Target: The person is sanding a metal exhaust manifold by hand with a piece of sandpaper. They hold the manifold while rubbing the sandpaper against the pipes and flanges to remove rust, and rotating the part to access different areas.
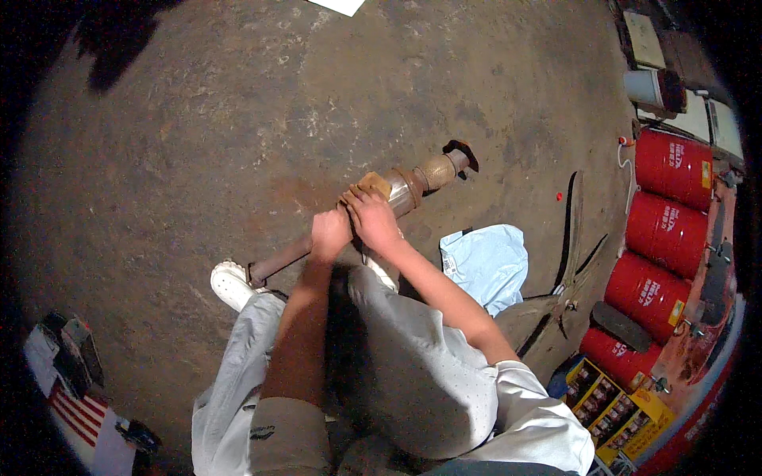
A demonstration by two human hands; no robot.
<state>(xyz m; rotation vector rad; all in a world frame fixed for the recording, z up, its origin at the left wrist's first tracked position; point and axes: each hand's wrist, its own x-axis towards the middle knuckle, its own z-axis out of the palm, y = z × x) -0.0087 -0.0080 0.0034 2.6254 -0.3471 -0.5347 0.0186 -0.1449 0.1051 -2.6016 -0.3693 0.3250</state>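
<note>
A rusty exhaust pipe [282, 259] lies slantwise in front of me, low at the left and rising to the right. It has a thicker metal canister [406, 189], a braided flexible section [438, 170] and a dark flange [462, 152] at its far right end. My left hand [329, 233] is closed on the pipe's middle. Right beside it, my right hand [370, 216] presses a tan piece [375, 184], perhaps folded sandpaper, against the pipe by the canister. Its fingers are curled over the piece. The undersides of both hands are hidden.
A light-blue plastic bag [488, 262] lies right of my knee. Beyond it sits a dark metal part with long arms [567, 297]. Red drums [667, 226] line the right side, near a yellow crate of bottles [607, 408]. My white shoe [232, 285] is beside the pipe's left end.
</note>
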